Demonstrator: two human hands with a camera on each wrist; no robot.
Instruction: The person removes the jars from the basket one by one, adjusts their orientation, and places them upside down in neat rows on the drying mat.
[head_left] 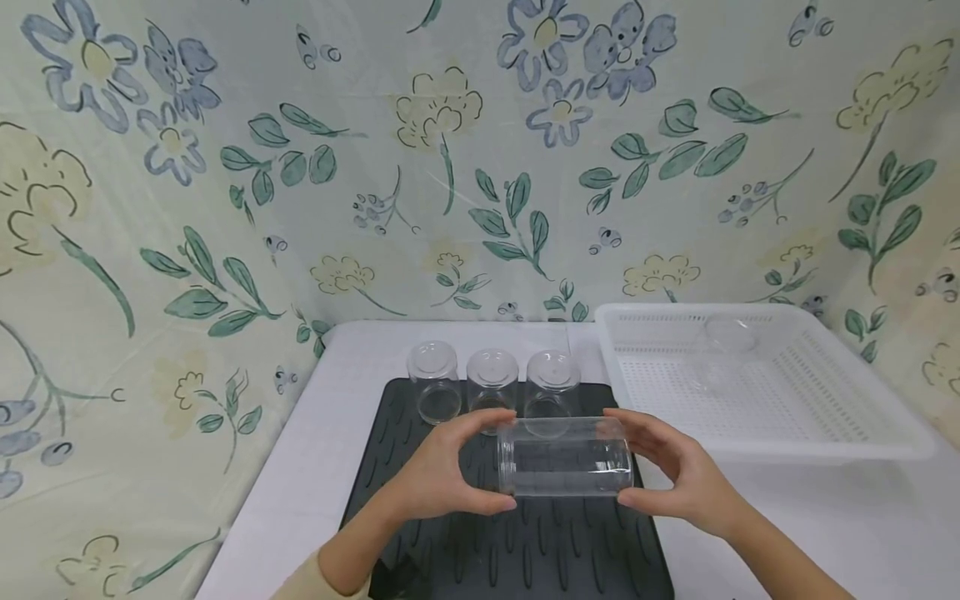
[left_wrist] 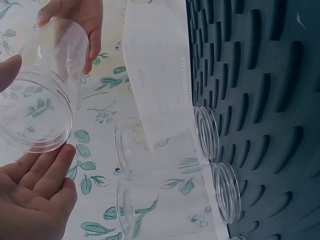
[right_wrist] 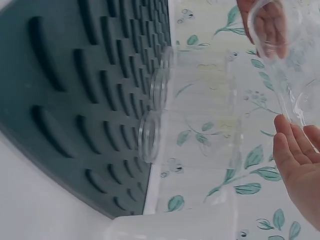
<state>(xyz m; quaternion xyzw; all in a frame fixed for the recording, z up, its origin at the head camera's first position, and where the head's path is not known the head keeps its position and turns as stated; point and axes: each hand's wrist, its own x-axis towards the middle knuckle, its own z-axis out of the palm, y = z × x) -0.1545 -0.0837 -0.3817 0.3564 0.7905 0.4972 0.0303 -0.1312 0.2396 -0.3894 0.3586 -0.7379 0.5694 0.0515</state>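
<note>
A clear jar [head_left: 566,471] lies sideways in the air above the dark ribbed mat [head_left: 600,546]. My left hand [head_left: 438,471] grips it at the threaded mouth end, thumb below and fingers above. At the other end, the base, my right hand [head_left: 678,479] holds it between thumb and fingers. The left wrist view shows the jar's round open mouth [left_wrist: 67,127] facing that camera. Behind the held jar, three more clear jars stand mouth down in a row on the mat's far part: a left jar [head_left: 433,371], a middle jar [head_left: 492,375] and a right jar [head_left: 553,372].
To the right stands a white perforated basket [head_left: 765,450], with a faint clear jar [head_left: 729,335] inside near its back. Mat and basket rest on a white table [head_left: 300,475]. Flower-patterned cloth [head_left: 420,208] hangs behind and at the sides.
</note>
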